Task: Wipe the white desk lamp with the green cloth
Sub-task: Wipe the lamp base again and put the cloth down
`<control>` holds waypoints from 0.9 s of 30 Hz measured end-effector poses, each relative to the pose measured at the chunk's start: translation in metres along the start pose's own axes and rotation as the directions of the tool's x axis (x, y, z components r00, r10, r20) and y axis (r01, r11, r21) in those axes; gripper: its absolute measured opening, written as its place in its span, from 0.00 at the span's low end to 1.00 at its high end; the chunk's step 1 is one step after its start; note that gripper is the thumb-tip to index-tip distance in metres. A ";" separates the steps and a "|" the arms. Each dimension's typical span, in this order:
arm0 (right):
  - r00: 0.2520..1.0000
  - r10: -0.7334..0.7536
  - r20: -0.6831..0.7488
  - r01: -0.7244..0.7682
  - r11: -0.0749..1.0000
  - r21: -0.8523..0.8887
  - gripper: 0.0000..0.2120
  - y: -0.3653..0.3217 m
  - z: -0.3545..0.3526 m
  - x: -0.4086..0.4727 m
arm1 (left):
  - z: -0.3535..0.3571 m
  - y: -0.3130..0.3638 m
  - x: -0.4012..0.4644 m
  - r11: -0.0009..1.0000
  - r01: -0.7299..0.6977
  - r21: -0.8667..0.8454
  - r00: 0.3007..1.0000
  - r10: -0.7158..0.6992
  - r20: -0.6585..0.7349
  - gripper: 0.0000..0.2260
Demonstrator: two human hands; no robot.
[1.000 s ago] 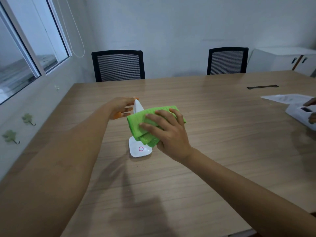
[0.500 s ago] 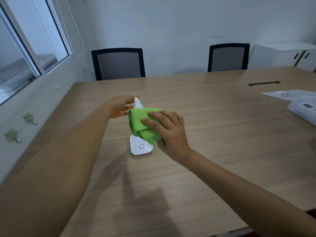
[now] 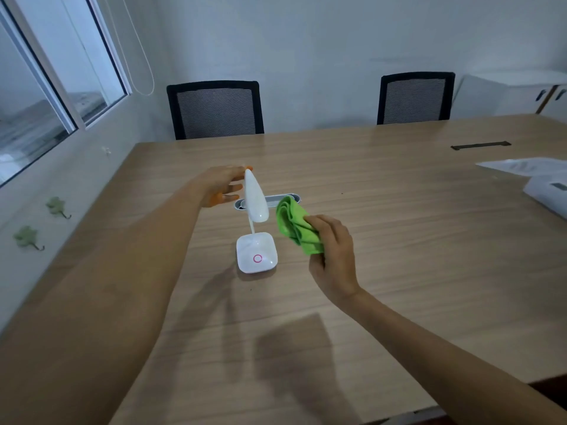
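Observation:
The white desk lamp [image 3: 257, 258] stands on the wooden table [image 3: 399, 240], with a square base bearing a pink ring and a slim head tilted upward. My left hand [image 3: 219, 187] rests against the far left side of the lamp head, fingers spread along it. The bunched green cloth [image 3: 296, 223] sits in my right hand [image 3: 333, 256], just right of the lamp head and apart from it.
A grey oval cable slot [image 3: 276, 200] is set into the table behind the lamp. Two black mesh chairs [image 3: 216, 108] stand at the far edge. White paper and a white device [image 3: 544, 191] lie at the right. Windows line the left wall.
My right hand has pulled the green cloth off the lamp head and moved to the right, uncovering the head. My left hand stays at the lamp head.

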State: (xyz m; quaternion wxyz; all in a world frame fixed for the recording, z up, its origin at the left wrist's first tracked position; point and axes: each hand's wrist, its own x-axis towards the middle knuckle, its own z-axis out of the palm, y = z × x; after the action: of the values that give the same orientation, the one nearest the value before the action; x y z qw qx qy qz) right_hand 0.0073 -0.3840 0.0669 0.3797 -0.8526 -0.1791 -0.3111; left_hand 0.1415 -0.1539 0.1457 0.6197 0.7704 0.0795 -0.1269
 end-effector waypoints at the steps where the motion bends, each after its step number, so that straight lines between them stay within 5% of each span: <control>1: 0.998 0.063 0.028 -0.064 0.998 0.029 0.28 0.006 0.005 -0.002 | 0.000 0.000 -0.001 1.000 -0.003 -0.001 1.000 0.003 -0.008 0.17; 4: 0.972 0.196 0.128 -0.199 0.980 0.008 0.27 0.019 0.023 -0.010 | 0.003 -0.002 -0.004 1.000 -0.013 -0.010 0.999 0.013 -0.030 0.17; 9: 0.940 0.241 0.240 -0.207 0.965 -0.161 0.27 0.030 0.049 -0.017 | 0.009 -0.013 -0.003 0.999 -0.034 -0.010 0.992 0.033 -0.119 0.20; 12: 0.934 0.225 0.279 -0.164 0.960 -0.227 0.26 0.031 0.061 -0.019 | 0.009 -0.032 -0.007 0.980 -0.033 0.196 0.974 0.075 -0.212 0.22; 15: 0.922 0.198 0.333 -0.108 0.957 -0.268 0.26 0.028 0.073 -0.021 | 0.003 -0.078 -0.012 0.878 0.036 0.477 0.967 0.090 -0.238 0.22; 19: 0.909 0.156 0.387 -0.038 0.954 -0.296 0.25 0.019 0.093 -0.021 | -0.021 -0.166 -0.021 0.776 0.164 0.609 0.968 -0.009 -0.249 0.24; 23: 0.905 0.149 0.399 -0.017 0.949 -0.314 0.24 0.007 0.117 -0.022 | -0.035 -0.241 -0.042 0.500 0.263 0.825 0.957 -0.025 -0.290 0.30; 27: 0.877 0.126 0.463 0.031 0.948 -0.316 0.21 -0.004 0.142 -0.017 | -0.028 -0.284 -0.071 0.480 0.286 0.829 0.928 0.078 -0.365 0.25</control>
State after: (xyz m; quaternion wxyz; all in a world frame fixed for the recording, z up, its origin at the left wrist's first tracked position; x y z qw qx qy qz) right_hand 0.0488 -0.2746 -0.0160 0.1908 -0.9563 -0.1942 -0.1063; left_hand -0.0032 -0.0621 -0.0932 0.1092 0.9796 0.1618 -0.0468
